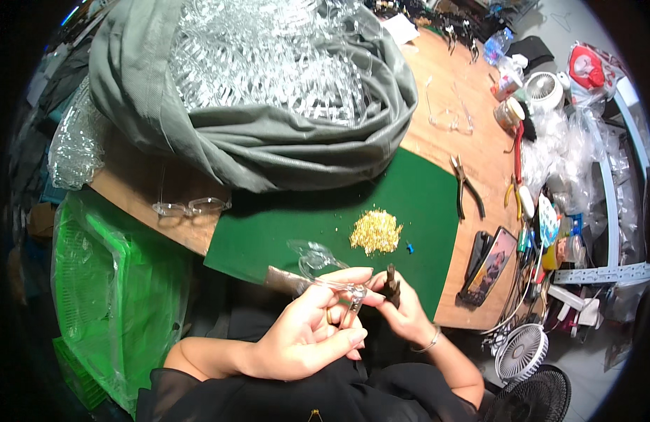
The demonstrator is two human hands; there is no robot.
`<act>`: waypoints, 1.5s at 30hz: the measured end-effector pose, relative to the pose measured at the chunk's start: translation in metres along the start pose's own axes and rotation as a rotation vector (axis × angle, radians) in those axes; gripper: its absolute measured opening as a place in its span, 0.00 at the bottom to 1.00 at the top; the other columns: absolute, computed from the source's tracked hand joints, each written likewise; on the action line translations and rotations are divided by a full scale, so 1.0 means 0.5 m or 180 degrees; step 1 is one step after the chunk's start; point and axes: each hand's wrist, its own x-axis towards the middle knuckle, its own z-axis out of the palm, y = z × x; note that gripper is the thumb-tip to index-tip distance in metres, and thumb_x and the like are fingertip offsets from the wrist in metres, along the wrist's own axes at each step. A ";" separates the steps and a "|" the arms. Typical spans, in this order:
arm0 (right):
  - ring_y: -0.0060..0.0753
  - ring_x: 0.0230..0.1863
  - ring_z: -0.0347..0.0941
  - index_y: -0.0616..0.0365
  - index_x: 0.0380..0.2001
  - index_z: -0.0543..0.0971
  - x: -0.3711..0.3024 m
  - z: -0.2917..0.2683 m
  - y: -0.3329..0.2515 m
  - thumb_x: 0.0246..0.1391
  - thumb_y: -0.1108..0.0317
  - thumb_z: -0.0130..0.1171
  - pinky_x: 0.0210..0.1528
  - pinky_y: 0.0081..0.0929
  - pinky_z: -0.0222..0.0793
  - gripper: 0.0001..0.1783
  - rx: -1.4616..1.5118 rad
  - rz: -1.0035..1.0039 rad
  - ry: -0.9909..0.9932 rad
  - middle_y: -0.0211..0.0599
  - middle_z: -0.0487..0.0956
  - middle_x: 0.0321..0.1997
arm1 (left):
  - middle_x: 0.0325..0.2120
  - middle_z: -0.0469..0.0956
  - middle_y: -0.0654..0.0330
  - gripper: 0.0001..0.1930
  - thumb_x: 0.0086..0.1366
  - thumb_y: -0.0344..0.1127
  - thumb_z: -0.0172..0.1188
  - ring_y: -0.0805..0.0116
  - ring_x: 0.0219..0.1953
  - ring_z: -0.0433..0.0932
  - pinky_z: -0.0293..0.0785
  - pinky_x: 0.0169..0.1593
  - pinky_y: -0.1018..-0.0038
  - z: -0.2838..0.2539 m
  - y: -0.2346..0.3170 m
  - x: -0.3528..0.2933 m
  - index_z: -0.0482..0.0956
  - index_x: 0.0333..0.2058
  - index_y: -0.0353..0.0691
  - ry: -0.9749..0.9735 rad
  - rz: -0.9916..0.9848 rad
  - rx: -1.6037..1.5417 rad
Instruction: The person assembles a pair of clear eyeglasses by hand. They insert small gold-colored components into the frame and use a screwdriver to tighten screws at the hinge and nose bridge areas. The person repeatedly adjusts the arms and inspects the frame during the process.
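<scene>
A clear spectacle frame [355,299] is grasped by the left hand [312,330], near seven o'clock from the gold pile [376,232]; a dark tool [391,285] (tip toward twelve) is held by the right hand [407,309].

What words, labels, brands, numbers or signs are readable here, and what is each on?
None that I can read with certainty.
Plastic bottle: any label print is too small.
Red-and-white plastic bag: any print is too blurred.
Phone: its screen shows a picture; any lettering is too small.
Clear eyeglass frame in the left hand: no marking visible.
</scene>
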 end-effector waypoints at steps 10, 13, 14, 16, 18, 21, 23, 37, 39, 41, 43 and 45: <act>0.36 0.52 0.69 0.61 0.40 0.69 -0.030 -0.005 -0.025 0.51 0.80 0.50 0.54 0.29 0.62 0.11 -0.0181 -0.0137 -0.0146 0.44 0.72 0.51 | 0.50 0.68 0.45 0.30 0.60 0.24 0.51 0.70 0.27 0.73 0.75 0.32 0.75 0.001 0.050 0.011 0.52 0.61 0.33 0.0235 -0.0721 -0.0787; 0.36 0.49 0.71 0.61 0.38 0.70 -0.031 0.007 0.002 0.51 0.79 0.51 0.51 0.28 0.65 0.10 0.0122 -0.0114 0.0167 0.44 0.73 0.49 | 0.49 0.68 0.46 0.30 0.60 0.24 0.51 0.70 0.27 0.73 0.75 0.31 0.75 0.004 0.051 0.015 0.53 0.61 0.33 0.0327 -0.0733 -0.0797; 0.36 0.48 0.71 0.61 0.37 0.71 -0.031 0.009 0.013 0.52 0.79 0.52 0.50 0.28 0.66 0.09 0.0142 -0.0179 0.0231 0.44 0.74 0.47 | 0.49 0.68 0.46 0.30 0.60 0.24 0.51 0.70 0.26 0.73 0.75 0.31 0.76 0.005 0.052 0.013 0.53 0.61 0.33 0.0354 -0.0713 -0.0777; 0.36 0.45 0.73 0.62 0.36 0.71 -0.031 0.014 0.030 0.52 0.79 0.52 0.48 0.27 0.67 0.07 0.0190 -0.0308 0.0361 0.43 0.75 0.45 | 0.49 0.68 0.46 0.30 0.60 0.24 0.52 0.70 0.27 0.73 0.75 0.31 0.76 0.003 0.051 0.010 0.53 0.61 0.33 0.0353 -0.0653 -0.0706; 0.36 0.43 0.73 0.62 0.34 0.72 -0.025 0.019 0.018 0.51 0.79 0.53 0.46 0.28 0.68 0.06 -0.0039 -0.0413 0.0375 0.43 0.76 0.42 | 0.49 0.69 0.46 0.30 0.60 0.24 0.52 0.70 0.27 0.73 0.75 0.31 0.77 0.002 0.051 0.008 0.53 0.61 0.33 0.0380 -0.0602 -0.0603; 0.37 0.41 0.73 0.62 0.32 0.72 -0.021 0.027 0.011 0.49 0.80 0.55 0.44 0.28 0.69 0.06 -0.0162 -0.0485 0.0389 0.43 0.76 0.40 | 0.49 0.69 0.47 0.30 0.60 0.25 0.52 0.70 0.27 0.73 0.75 0.30 0.77 0.003 0.050 0.006 0.53 0.61 0.33 0.0462 -0.0540 -0.0490; 0.37 0.41 0.73 0.61 0.32 0.73 -0.023 0.028 0.015 0.50 0.78 0.55 0.45 0.28 0.68 0.05 -0.0193 -0.0560 0.0343 0.43 0.76 0.40 | 0.49 0.69 0.47 0.29 0.61 0.25 0.52 0.70 0.27 0.74 0.74 0.30 0.77 0.004 0.051 0.012 0.54 0.60 0.33 0.0477 -0.0590 -0.0482; 0.38 0.38 0.69 0.61 0.46 0.71 0.016 0.016 0.017 0.31 0.73 0.63 0.40 0.32 0.64 0.31 -0.2654 -0.0790 0.0722 0.38 0.70 0.47 | 0.40 0.73 0.46 0.16 0.58 0.19 0.52 0.73 0.27 0.75 0.75 0.31 0.79 -0.021 -0.029 0.021 0.67 0.46 0.32 0.0501 0.1424 0.1818; 0.36 0.39 0.68 0.62 0.48 0.70 0.014 0.016 0.027 0.31 0.71 0.65 0.40 0.31 0.62 0.34 -0.3020 -0.0723 0.0711 0.37 0.70 0.49 | 0.47 0.68 0.43 0.15 0.56 0.20 0.53 0.74 0.25 0.73 0.72 0.31 0.80 -0.033 -0.027 0.011 0.70 0.44 0.33 0.0973 0.1470 0.2169; 0.34 0.39 0.68 0.62 0.49 0.70 0.005 0.017 0.035 0.31 0.69 0.66 0.40 0.30 0.61 0.35 -0.3168 -0.0737 0.0625 0.37 0.70 0.50 | 0.50 0.68 0.45 0.16 0.59 0.28 0.55 0.78 0.25 0.69 0.68 0.30 0.84 -0.052 -0.027 0.005 0.71 0.46 0.35 0.1094 0.1444 0.2591; 0.34 0.39 0.68 0.62 0.50 0.69 0.010 0.015 0.032 0.32 0.68 0.65 0.39 0.30 0.61 0.35 -0.3107 -0.0728 0.0613 0.37 0.70 0.51 | 0.51 0.67 0.44 0.11 0.61 0.33 0.55 0.77 0.25 0.69 0.68 0.32 0.82 -0.050 -0.033 0.017 0.74 0.42 0.36 0.0767 0.1529 0.2488; 0.34 0.38 0.67 0.63 0.50 0.69 0.019 0.021 0.034 0.33 0.67 0.65 0.39 0.30 0.61 0.35 -0.3076 -0.0737 0.0706 0.37 0.70 0.51 | 0.51 0.67 0.44 0.11 0.62 0.35 0.54 0.76 0.25 0.70 0.68 0.33 0.81 -0.058 -0.038 0.027 0.75 0.39 0.36 0.0331 0.1477 0.2511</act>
